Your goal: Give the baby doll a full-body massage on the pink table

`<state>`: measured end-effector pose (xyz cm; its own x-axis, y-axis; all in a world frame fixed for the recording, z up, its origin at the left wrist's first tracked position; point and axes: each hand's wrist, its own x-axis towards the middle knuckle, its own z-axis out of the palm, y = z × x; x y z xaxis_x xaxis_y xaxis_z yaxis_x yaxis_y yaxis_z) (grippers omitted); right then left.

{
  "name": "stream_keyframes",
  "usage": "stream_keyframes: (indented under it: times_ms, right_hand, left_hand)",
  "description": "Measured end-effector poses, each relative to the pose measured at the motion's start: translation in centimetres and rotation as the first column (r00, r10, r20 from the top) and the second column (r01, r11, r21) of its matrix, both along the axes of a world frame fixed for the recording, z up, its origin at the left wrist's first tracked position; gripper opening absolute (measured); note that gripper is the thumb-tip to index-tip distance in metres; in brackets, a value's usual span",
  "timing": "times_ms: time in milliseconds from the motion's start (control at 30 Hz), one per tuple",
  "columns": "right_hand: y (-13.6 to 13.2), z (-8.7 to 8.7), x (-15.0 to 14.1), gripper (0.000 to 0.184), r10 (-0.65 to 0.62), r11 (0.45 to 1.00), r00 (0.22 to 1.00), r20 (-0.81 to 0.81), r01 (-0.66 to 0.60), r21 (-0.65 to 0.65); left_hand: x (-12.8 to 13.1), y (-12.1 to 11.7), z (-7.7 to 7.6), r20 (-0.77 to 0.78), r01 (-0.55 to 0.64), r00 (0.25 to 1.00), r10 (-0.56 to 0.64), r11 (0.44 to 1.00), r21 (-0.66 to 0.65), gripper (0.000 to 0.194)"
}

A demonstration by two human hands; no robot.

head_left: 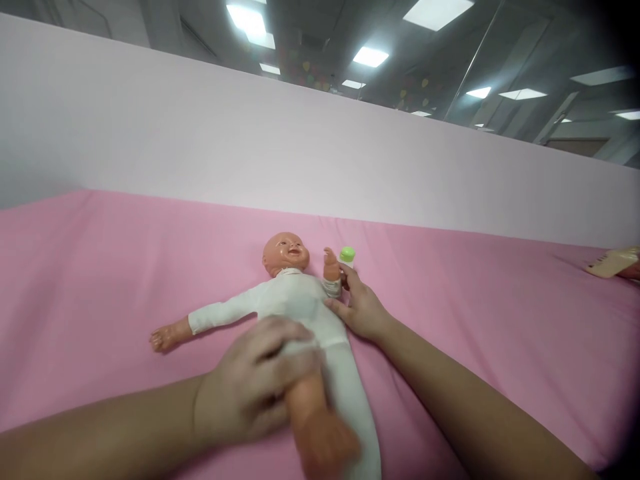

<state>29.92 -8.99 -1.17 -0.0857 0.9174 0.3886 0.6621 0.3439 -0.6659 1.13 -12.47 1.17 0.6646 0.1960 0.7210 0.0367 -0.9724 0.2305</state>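
Note:
A baby doll (300, 300) with a hard, skin-toned head and a white cloth body lies face up on a pink sheet. My left hand (257, 380) is closed around one of its legs near the ankle, and the bare foot (327, 443), blurred, is raised towards me. My right hand (363, 307) has its thumb against the doll's side and its fingers around the bent arm by the cuff (332, 287). Just behind those fingers stands a small container with a green cap (347, 254), its lower part mostly hidden. The doll's other arm (215, 315) stretches out to the left.
The pink sheet (480, 320) covers the surface under the doll. A pale wall (280, 147) runs along the back, with a glass or mirror panel (320, 40) above it reflecting ceiling lights. At the far right edge lies a cream-coloured object (613, 262), partly cut off.

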Motion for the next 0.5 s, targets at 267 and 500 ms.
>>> stream_keyframes:
  times_ms: [267, 500]
  right_hand:
    - [2.8, -1.2, 5.8, 0.076, -0.307, 0.949, 0.775, -0.552, 0.294, -0.114]
    - [3.6, -1.9, 7.0, 0.060, -0.541, 0.840, 0.818, -0.195, 0.513, -0.175]
  left_hand:
    - [0.8, -3.9, 0.5, -0.218, 0.239, 0.953, -0.208, 0.963, 0.126, 0.023]
    - [0.8, -3.8, 1.2, -0.385, 0.270, 0.903, -0.192, 0.949, 0.161, 0.021]
